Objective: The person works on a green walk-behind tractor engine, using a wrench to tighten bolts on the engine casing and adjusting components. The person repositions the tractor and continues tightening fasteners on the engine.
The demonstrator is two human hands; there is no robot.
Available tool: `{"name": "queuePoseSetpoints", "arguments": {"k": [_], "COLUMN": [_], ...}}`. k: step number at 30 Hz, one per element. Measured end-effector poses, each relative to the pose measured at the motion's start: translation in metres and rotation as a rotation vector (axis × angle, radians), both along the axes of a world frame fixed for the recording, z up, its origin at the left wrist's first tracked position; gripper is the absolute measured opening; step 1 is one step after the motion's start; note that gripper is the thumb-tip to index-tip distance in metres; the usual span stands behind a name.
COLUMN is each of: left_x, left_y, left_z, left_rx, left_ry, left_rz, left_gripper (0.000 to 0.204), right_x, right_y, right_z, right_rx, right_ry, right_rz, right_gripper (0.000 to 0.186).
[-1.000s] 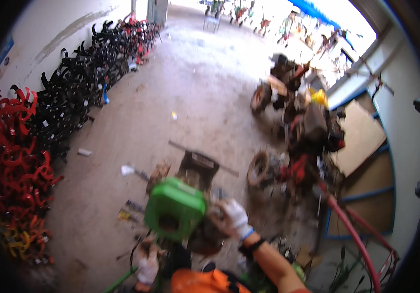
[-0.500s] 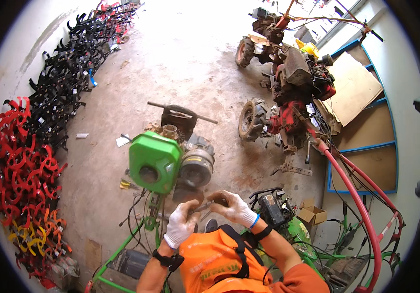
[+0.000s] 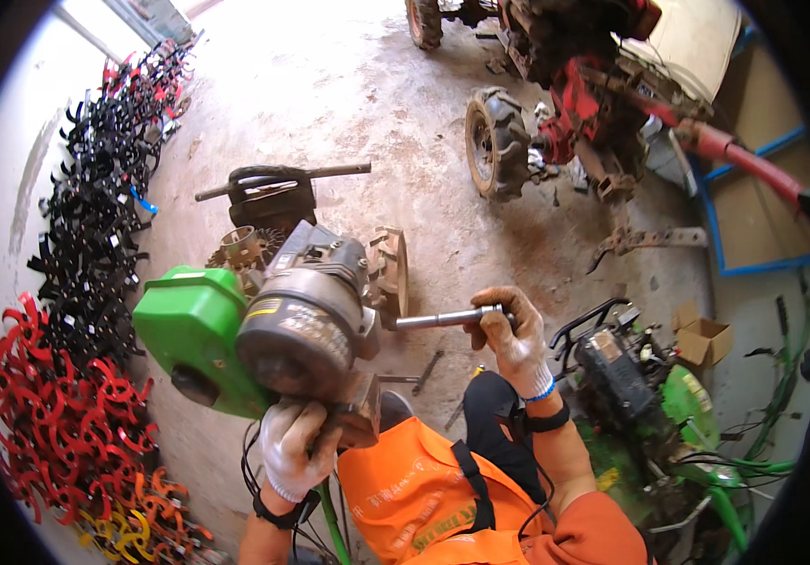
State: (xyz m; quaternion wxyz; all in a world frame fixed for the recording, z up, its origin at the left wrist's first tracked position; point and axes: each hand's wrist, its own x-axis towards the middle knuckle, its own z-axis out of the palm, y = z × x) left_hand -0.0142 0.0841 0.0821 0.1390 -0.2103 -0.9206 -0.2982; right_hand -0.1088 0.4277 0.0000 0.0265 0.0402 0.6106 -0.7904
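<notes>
My right hand [image 3: 513, 344], in a soiled white work glove, is closed around a silver socket wrench [image 3: 441, 319]. The tool lies level, its far end at the right side of a grey engine [image 3: 299, 325]; whether it sits on a bolt I cannot tell. My left hand [image 3: 298, 445], gloved too, curls its fingers against the engine's lower edge, beside a box-shaped metal part [image 3: 360, 411]. A green fuel tank [image 3: 193, 330] with a black cap adjoins the engine on the left. Behind them is a dark bracket with a crossbar [image 3: 273, 193].
Heaps of black tiller blades [image 3: 94, 226] and red ones [image 3: 71, 405] line the left wall. A red tiller with a lugged wheel [image 3: 497, 143] stands far right. Nearer are a green machine [image 3: 626, 372] and a cardboard box [image 3: 703, 339]. A small tool [image 3: 428, 373] lies on the floor.
My hands were together before me; now they are apart, the left at the engine and the right holding the socket wrench out beside it. The view has moved closer to the engine.
</notes>
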Motion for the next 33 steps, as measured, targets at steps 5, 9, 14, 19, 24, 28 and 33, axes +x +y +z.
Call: {"name": "queuePoseSetpoints", "arguments": {"k": [5,9,14,19,24,28,33], "left_x": [0.006,0.008,0.003,0.0,0.006,0.007,0.002], "left_y": [-0.003,-0.001,0.009,0.013,0.012,0.012,0.016], "left_z": [-0.033,-0.052,-0.052,-0.051,-0.053,-0.051,-0.051], "left_rx": [-0.095,-0.18,-0.26,-0.253,-0.186,-0.254,-0.244], "left_ry": [0.169,0.333,0.452,0.468,0.407,0.419,0.48], "left_rz": [0.047,0.098,0.184,0.16,0.148,0.178,0.177], "left_gripper": [0.034,0.033,0.03,0.026,0.025,0.025,0.026], "right_x": [-0.011,-0.018,-0.027,-0.028,-0.027,-0.031,-0.042], "right_y": [-0.02,-0.038,-0.055,-0.063,-0.068,-0.064,-0.048], "right_z": [-0.07,-0.107,-0.126,-0.138,-0.138,-0.113,-0.079], "right_rx": [-0.124,-0.168,-0.209,-0.135,-0.073,0.125,0.329], "right_ry": [0.079,0.177,0.16,0.24,0.318,0.406,0.334], "right_rz": [-0.062,0.006,0.027,-0.015,-0.023,0.023,0.238], "right_gripper": [0.042,0.031,0.031,0.032,0.036,0.034,0.03]}}
